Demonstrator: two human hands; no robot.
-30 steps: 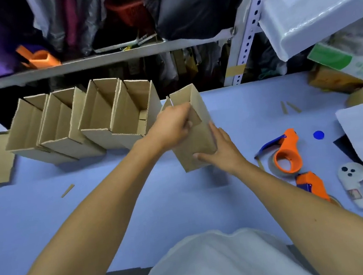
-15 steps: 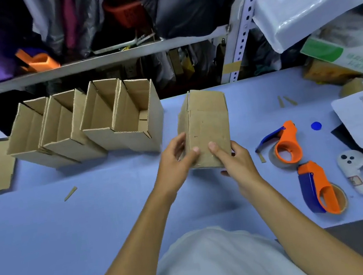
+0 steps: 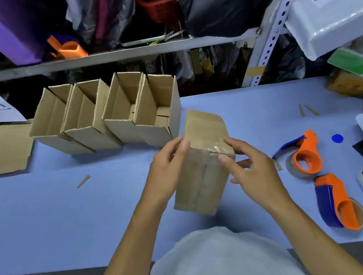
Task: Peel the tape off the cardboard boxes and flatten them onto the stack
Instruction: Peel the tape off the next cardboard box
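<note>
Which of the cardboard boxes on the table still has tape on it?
The box held in both hands, nearest the person: shiny clear tape crosses its closed flaps. The four boxes standing in a row behind are open on top and show no tape.

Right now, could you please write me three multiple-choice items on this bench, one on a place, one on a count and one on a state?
1. Where do the open boxes stand relative to the held box?
A. behind it, to the left
B. to its right
C. on the shelf

2. How many orange tape dispensers lie on the table?
A. one
B. two
C. four

3. What is the state of the tape on the held box?
A. already removed
B. still stuck across the box
C. balled up in the right hand

Answers: 1 A, the row sits back left. 2 B, one above another, right side. 3 B, glossy film still spans the edge between both hands' fingers.
</note>
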